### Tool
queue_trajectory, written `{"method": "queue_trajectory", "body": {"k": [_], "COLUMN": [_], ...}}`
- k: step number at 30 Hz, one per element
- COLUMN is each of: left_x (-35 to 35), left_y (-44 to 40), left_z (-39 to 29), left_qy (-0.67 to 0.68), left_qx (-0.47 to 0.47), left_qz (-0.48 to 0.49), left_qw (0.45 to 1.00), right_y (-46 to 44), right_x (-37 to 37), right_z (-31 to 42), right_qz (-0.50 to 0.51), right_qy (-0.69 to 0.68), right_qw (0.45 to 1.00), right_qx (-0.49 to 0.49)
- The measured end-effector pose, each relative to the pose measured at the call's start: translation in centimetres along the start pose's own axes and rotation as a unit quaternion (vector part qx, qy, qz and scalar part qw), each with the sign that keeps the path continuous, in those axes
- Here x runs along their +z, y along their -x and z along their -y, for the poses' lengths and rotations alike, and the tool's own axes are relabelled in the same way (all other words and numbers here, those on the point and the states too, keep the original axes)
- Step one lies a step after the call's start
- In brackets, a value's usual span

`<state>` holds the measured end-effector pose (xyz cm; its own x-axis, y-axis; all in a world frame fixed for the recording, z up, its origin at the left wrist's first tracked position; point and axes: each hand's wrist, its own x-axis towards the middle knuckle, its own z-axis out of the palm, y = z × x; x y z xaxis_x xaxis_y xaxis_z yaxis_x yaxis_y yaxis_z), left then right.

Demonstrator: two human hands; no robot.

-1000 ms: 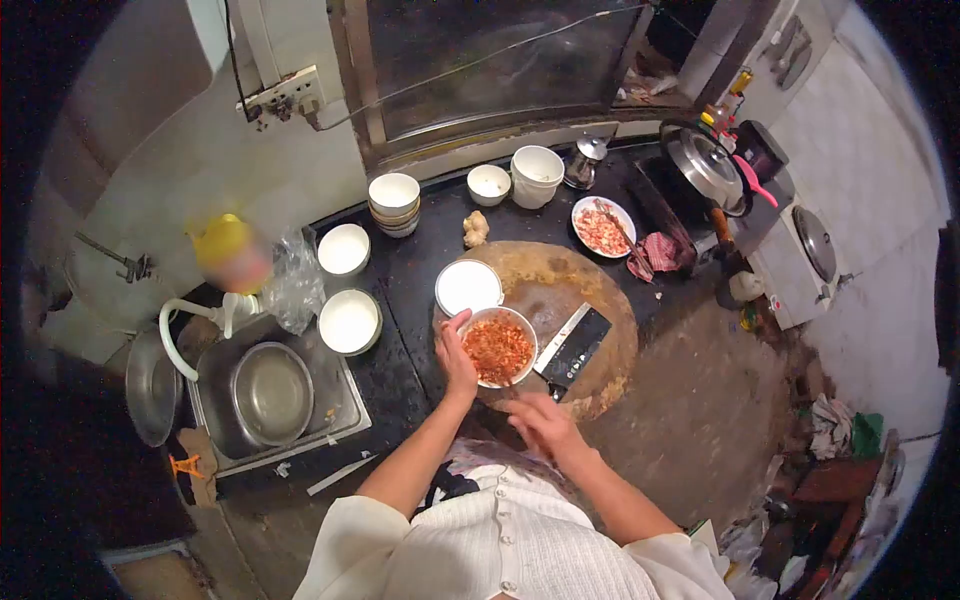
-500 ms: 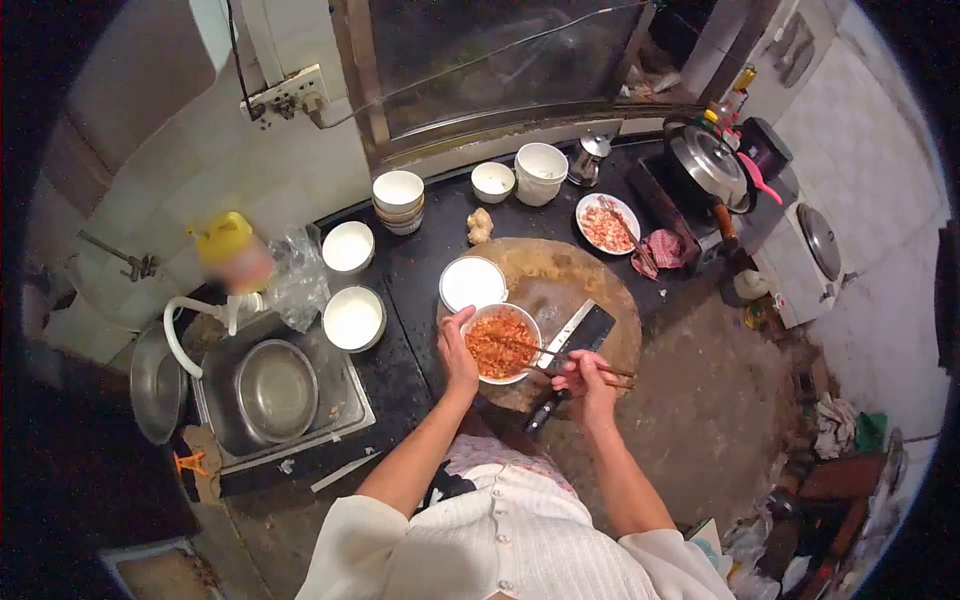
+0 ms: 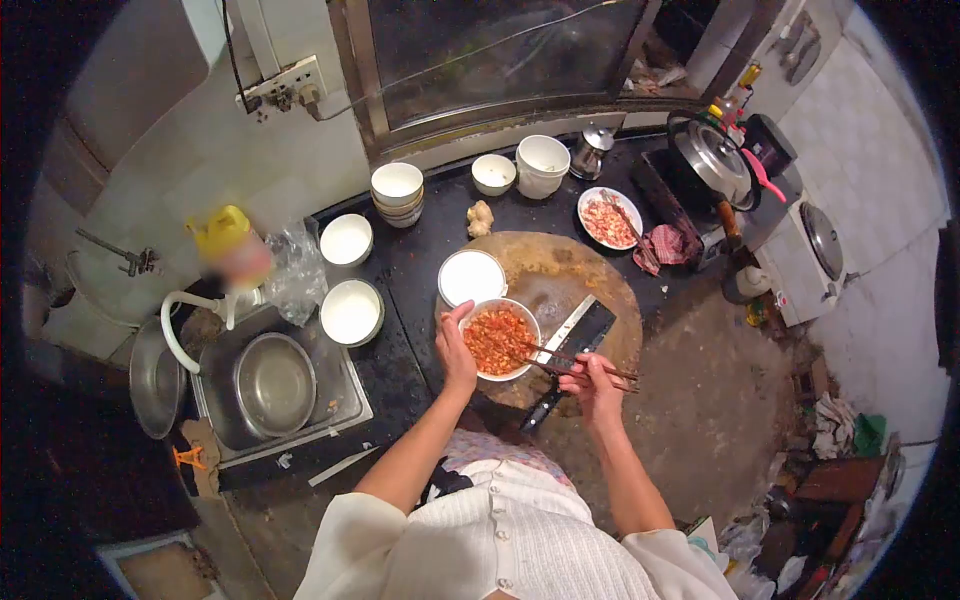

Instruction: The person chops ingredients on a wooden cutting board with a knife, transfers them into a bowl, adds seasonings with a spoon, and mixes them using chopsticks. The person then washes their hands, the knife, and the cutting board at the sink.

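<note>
My left hand (image 3: 455, 352) grips the left rim of a white bowl (image 3: 537, 329) filled with chopped red mixture (image 3: 498, 338). My right hand (image 3: 594, 385) is closed round a pair of brown chopsticks (image 3: 565, 356), whose tips reach into the mixture from the right. The bowl stands on a round wooden chopping board (image 3: 610, 280). Just behind it is a round white dish or lid (image 3: 471, 278). A cleaver (image 3: 580, 330) lies on the board to the right, its black handle partly below my right hand.
At the left are a sink (image 3: 345, 400) with a metal basin (image 3: 275, 385) and two white bowls (image 3: 351, 312). Behind the board stand stacked bowls (image 3: 398, 190), ginger (image 3: 480, 218), white tubs (image 3: 542, 165) and a plate of chopped food (image 3: 608, 220). A lidded wok (image 3: 710, 165) is at the back right.
My right hand has moved from the bowl's near edge to its right side, where the chopsticks now show clearly. My left hand has stayed on the bowl.
</note>
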<state>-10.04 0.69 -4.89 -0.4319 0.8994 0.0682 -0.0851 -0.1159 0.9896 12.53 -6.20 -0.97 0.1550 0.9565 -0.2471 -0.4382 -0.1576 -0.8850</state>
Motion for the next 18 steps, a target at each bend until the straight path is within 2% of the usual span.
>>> {"method": "queue_trajectory", "body": {"k": [2, 6, 7, 9, 10, 11, 12, 13, 14, 16, 17, 18], "left_x": [-0.4, -0.1, -0.3, -0.5, -0.7, -0.9, -1.1, -1.3, -1.7, -2.8, -3.4, -4.0], "left_y": [0.0, -0.1, 0.0, -0.4, -0.2, -0.1, 0.1, 0.4, 0.9, 1.6, 1.8, 2.1], "left_z": [-0.2, -0.1, 0.0, 0.4, 0.7, 1.0, 1.3, 0.2, -1.8, -1.3, -1.3, -1.3], "left_qy": [-0.042, -0.027, -0.032, -0.007, 0.021, 0.050, 0.066, 0.036, 0.005, -0.040, -0.024, -0.008], "left_qx": [0.023, -0.009, -0.009, -0.012, -0.020, -0.027, -0.029, -0.046, -0.063, -0.071, -0.097, -0.125], "left_qz": [0.012, 0.011, 0.017, 0.022, 0.028, 0.035, 0.032, 0.035, 0.038, 0.011, 0.024, 0.036], "left_qw": [0.999, 1.000, 0.999, 1.000, 0.999, 0.998, 0.997, 0.998, 0.997, 0.997, 0.995, 0.992], "right_y": [0.2, 1.9, 2.6, 3.0, 3.7, 4.6, 5.5, 4.4, 3.4, 2.7, 2.3, 2.2], "right_x": [0.5, 0.9, 0.7, 0.4, 1.3, 1.6, 1.8, 0.9, 0.4, -0.1, 0.0, 0.2], "right_z": [1.1, 0.4, 0.1, 0.1, 1.2, 1.1, 0.7, -0.2, -0.8, -1.3, -1.1, -0.7], "right_qz": [-0.002, 0.022, 0.061, 0.142, 0.160, 0.136, 0.105, 0.221, 0.261, 0.306, 0.324, 0.332], "right_qy": [-0.006, 0.104, 0.199, 0.373, 0.403, 0.339, 0.259, 0.412, 0.496, 0.481, 0.462, 0.467], "right_qw": [1.000, 0.992, 0.965, 0.850, 0.803, 0.903, 0.959, 0.853, 0.699, 0.790, 0.818, 0.813], "right_qx": [-0.021, -0.062, -0.160, -0.345, -0.408, -0.227, -0.038, -0.230, -0.445, -0.225, -0.110, -0.102]}}
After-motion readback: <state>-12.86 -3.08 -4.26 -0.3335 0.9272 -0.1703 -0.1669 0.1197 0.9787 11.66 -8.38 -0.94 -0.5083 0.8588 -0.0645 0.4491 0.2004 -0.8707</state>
